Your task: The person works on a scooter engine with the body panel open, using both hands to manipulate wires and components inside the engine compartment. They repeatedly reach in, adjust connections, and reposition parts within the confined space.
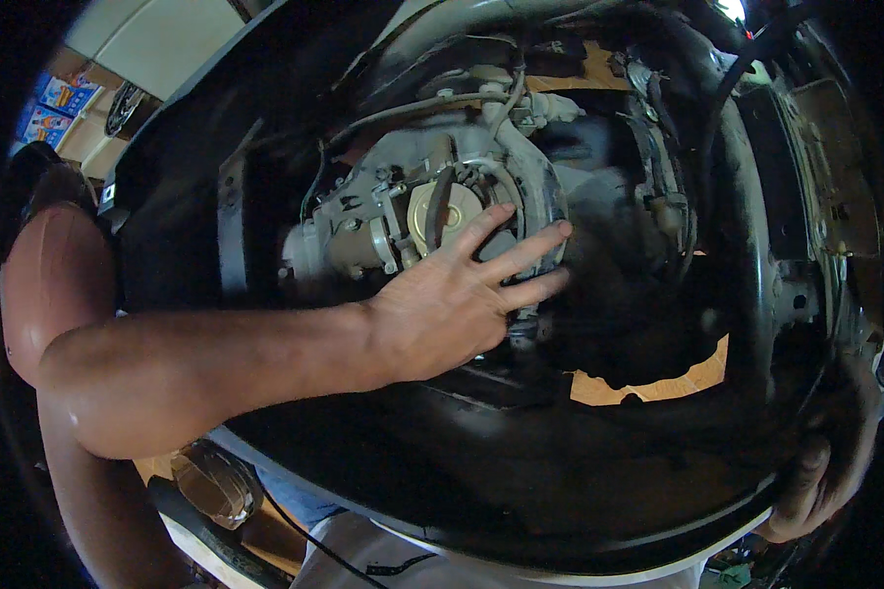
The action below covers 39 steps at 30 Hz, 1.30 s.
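Observation:
My left hand (452,294) reaches in from the left over a grimy small engine (363,211), inside the opening of a black body panel (442,442). Its fingers are spread, lying across a thick grey curved pipe (540,191), and nothing is gripped in them. Just beside the hand is a round gold-coloured cover (447,216) with a dark hose across it; the palm's underside is hidden. At the dim lower right, my right hand (820,486) curls around the panel's rim, its far fingers partly hidden.
Frame tubes (746,196) and cables run along the right. Torn brown cardboard (653,378) shows through a gap. A roll of brown tape (216,481) and a thin black cord (314,540) lie lower left. Blue boxes (54,108) stand upper left. Dark shadow hides much.

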### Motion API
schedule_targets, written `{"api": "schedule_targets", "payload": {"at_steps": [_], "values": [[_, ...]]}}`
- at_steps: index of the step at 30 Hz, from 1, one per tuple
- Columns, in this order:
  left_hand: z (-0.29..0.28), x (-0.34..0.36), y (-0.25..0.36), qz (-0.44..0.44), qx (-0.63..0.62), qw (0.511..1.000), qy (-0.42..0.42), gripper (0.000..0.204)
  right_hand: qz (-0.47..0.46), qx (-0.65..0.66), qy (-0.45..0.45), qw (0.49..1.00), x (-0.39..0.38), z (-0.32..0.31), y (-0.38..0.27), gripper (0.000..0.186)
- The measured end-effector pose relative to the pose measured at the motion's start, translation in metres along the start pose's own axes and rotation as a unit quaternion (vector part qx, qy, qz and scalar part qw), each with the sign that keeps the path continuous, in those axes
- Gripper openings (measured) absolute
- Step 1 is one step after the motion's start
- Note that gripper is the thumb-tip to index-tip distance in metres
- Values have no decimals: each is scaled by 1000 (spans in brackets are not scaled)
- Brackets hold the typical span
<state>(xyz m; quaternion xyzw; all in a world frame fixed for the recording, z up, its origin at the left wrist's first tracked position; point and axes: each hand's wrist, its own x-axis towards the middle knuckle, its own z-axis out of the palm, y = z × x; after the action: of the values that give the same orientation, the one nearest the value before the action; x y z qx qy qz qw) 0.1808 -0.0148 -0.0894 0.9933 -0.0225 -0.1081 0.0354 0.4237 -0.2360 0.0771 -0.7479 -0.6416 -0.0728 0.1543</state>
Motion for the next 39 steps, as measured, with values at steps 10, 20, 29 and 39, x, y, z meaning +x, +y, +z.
{"api": "schedule_targets", "payload": {"at_steps": [10, 20, 29, 39], "values": [[-9, 3, -3, 11, -33, 999, -5, 9, -14, 13, -25, 1000, 15, -2, -5, 66], [-4, 3, -1, 14, -34, 999, 37, 11, -8, -31, 1, 999, 13, -2, -3, 77], [-9, 0, -7, 24, 29, 999, 22, 14, 6, 37, -37, 999, 16, 1, -9, 65], [-10, -3, -16, 47, -47, 998, 22, 19, 98, 97, 3, 990, -1, 9, 3, 60]]}}
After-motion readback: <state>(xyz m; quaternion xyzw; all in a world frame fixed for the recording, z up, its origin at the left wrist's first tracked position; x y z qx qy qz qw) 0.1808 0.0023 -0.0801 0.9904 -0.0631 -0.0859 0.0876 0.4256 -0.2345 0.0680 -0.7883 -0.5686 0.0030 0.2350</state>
